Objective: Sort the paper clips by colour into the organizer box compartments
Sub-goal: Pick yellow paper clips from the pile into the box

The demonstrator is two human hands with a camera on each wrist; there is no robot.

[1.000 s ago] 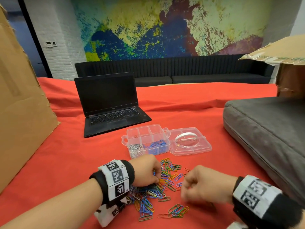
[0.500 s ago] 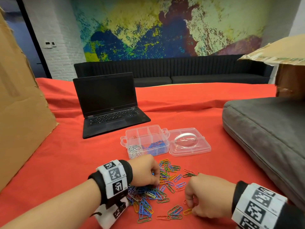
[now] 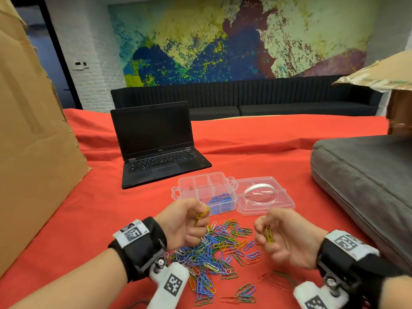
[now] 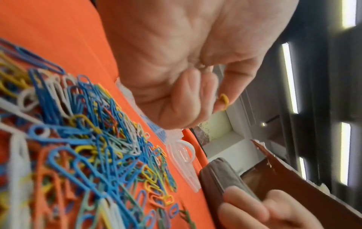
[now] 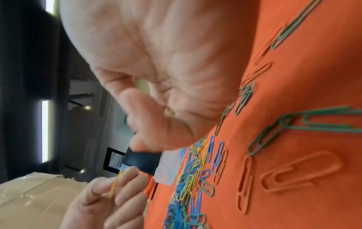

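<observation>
A heap of mixed-colour paper clips [image 3: 219, 253] lies on the red cloth in front of me. Behind it stands the clear organizer box [image 3: 201, 185], with blue clips [image 3: 219, 200] in a front compartment; its lid [image 3: 274, 205] lies open to the right. My left hand [image 3: 189, 221] is raised above the heap's left edge and pinches yellow clips [image 3: 201, 214], also seen as a yellow tip [image 4: 224, 101]. My right hand [image 3: 281, 235] hovers right of the heap, fingers curled round another yellow clip [image 3: 268, 234].
A black laptop [image 3: 156, 143] stands open behind the box. A grey cushion [image 3: 365, 179] fills the right side. A cardboard sheet [image 3: 33, 134] stands at the left. Loose green and red clips [image 5: 305, 124] lie scattered near my right wrist.
Both hands have lifted off the heap, turned upward, each now holding yellow clips. The camera view has tilted slightly.
</observation>
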